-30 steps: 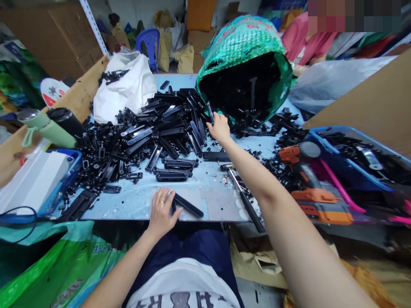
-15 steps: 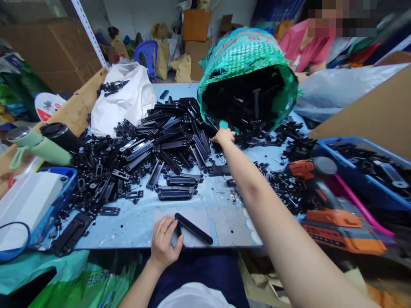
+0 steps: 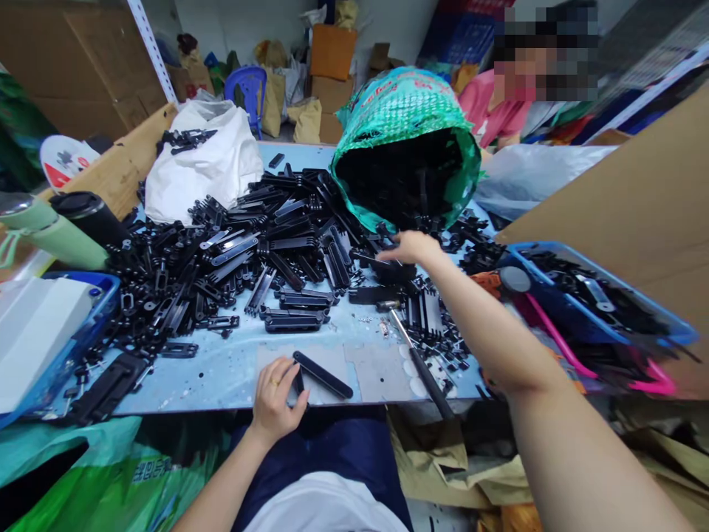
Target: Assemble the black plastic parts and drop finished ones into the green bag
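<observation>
Pinching black strip [image 3: 324, 375] with left hand [image 3: 274, 399] | right hand [image 3: 413, 247] over black parts [image 3: 382, 262], grip cannot be told

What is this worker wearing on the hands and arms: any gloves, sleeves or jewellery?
No gloves, and no sleeves in view: both arms are bare. The left hand has a thin gold-coloured ring on one finger; the right hand shows none.

Glossy black plastic parts [image 3: 238, 251] cover a pale blue table [image 3: 221, 369]; a woven green sack [image 3: 407, 111] (printed faintly red) sits upper centre, a white bag [image 3: 199, 166] upper left, blue bin [image 3: 601, 284] right.
</observation>
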Action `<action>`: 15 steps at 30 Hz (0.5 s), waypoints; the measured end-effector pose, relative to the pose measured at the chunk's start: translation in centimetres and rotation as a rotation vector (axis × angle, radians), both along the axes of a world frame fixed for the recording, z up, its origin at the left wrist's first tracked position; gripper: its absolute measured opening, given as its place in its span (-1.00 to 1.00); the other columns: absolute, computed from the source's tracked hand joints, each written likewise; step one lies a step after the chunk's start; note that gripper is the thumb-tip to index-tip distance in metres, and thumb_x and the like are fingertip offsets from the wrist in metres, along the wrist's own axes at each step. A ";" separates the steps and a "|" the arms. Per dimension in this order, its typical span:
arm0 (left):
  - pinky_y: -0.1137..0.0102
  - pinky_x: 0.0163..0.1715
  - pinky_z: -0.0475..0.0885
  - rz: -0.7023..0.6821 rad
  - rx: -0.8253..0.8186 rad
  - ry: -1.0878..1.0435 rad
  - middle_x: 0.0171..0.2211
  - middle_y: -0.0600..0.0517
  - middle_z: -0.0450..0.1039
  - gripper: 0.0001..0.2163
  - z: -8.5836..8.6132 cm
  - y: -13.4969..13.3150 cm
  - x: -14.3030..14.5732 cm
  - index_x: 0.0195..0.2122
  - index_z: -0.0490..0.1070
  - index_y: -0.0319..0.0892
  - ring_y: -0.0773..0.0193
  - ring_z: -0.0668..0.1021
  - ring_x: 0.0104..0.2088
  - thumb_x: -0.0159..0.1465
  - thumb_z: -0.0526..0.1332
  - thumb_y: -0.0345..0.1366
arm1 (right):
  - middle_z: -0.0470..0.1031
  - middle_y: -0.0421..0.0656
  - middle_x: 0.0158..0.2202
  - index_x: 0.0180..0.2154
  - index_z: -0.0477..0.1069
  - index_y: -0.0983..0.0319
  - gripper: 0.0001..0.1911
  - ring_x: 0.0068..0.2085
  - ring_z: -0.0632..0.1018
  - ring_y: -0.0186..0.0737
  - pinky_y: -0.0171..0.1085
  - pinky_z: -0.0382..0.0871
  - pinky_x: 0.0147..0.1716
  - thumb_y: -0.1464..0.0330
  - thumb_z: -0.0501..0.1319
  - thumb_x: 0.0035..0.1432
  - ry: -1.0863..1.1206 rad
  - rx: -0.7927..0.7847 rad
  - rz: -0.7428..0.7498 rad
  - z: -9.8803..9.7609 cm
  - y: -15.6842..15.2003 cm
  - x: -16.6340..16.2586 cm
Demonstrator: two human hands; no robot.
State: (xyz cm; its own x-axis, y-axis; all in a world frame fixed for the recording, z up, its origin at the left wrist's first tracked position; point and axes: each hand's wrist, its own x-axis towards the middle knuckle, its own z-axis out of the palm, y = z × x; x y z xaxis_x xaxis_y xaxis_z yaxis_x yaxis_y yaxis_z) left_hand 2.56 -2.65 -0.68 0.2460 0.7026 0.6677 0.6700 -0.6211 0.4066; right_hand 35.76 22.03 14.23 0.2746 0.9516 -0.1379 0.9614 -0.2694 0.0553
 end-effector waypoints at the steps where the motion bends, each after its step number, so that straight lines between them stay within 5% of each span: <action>1: 0.13 -0.09 0.41 0.002 0.003 0.009 -0.12 -0.19 0.42 -0.64 0.1 0.0 0.0 0.00 0.30 -0.23 0.00 0.45 -0.02 0.15 0.19 -0.35 | 0.33 0.09 -0.04 0.03 0.27 0.27 -0.20 0.00 0.37 0.12 0.00 0.29 -0.07 -0.12 0.22 -0.12 0.002 0.123 -0.003 1.2 1.0 0.6; 4: 0.14 -0.11 0.42 0.011 0.009 0.033 -0.12 -0.17 0.43 -0.64 0.2 -0.1 0.0 0.01 0.31 -0.21 0.02 0.46 -0.04 0.16 0.17 -0.35 | 0.23 0.22 0.04 0.13 0.11 0.40 -0.15 0.08 0.29 0.14 -0.03 0.26 -0.06 -0.04 0.20 -0.01 -0.015 0.395 -0.171 3.7 4.7 2.8; 6: 0.16 -0.13 0.44 0.015 0.017 0.043 -0.13 -0.18 0.43 -0.64 0.3 -0.1 0.1 0.01 0.31 -0.22 0.03 0.47 -0.05 0.15 0.17 -0.35 | 0.17 0.28 0.06 0.16 0.04 0.45 -0.06 0.11 0.24 0.18 -0.01 0.24 -0.06 0.00 0.28 -0.08 0.019 0.378 -0.325 4.2 7.0 4.3; 11: 0.19 -0.19 0.46 0.021 0.064 0.083 -0.17 -0.19 0.45 -0.61 0.0 -0.3 0.4 0.01 0.31 -0.25 0.03 0.49 -0.10 0.13 0.18 -0.36 | -0.04 0.42 0.12 0.22 -0.04 0.41 0.05 0.06 0.28 0.20 -0.03 0.26 -0.21 0.08 0.36 -0.18 0.205 0.095 -0.539 1.0 10.2 8.1; 15: 0.19 -0.20 0.47 0.020 0.068 0.124 -0.18 -0.20 0.45 -0.61 -0.1 -0.3 0.7 0.00 0.32 -0.26 0.01 0.49 -0.11 0.12 0.18 -0.35 | -0.01 0.41 0.10 0.23 -0.09 0.37 0.01 0.02 0.32 0.15 -0.07 0.26 -0.24 0.13 0.34 -0.14 0.192 0.143 -0.516 -2.0 11.1 10.2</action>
State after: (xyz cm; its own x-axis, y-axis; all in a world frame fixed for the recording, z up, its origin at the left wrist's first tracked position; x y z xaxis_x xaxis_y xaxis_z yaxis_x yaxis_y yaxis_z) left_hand 3.22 -2.91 -0.76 0.3159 0.6622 0.6795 0.7247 -0.6306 0.2776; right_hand 45.96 33.08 12.27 0.6914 0.7139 -0.1106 0.6926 -0.6986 -0.1795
